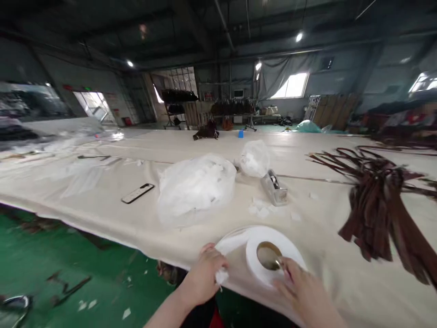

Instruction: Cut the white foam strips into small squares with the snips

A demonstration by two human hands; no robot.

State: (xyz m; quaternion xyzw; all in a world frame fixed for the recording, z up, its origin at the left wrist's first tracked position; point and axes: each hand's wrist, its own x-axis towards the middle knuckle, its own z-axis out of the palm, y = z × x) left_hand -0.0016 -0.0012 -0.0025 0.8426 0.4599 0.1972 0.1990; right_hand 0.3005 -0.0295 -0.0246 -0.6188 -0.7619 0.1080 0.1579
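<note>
At the near table edge, my left hand (206,273) is closed, with a crumpled bit of white material (221,276) between its thumb and fingers. A wide roll of white strip material (253,255) with a brown core lies flat on the table, a loose length curving out to its left. Over the roll's lower right side is my right hand (297,284), its thumb and finger closed around a small shiny thing (278,262) that I cannot make out. Small white pieces (262,209) lie beyond the roll, beside a clear tape dispenser (275,187).
A clear plastic bag of white material (200,184) sits mid-table, with a smaller bag (254,158) behind it. A phone (138,193) lies to the left. Dark brown strips (372,209) are heaped at the right. Scraps litter the green floor (109,278).
</note>
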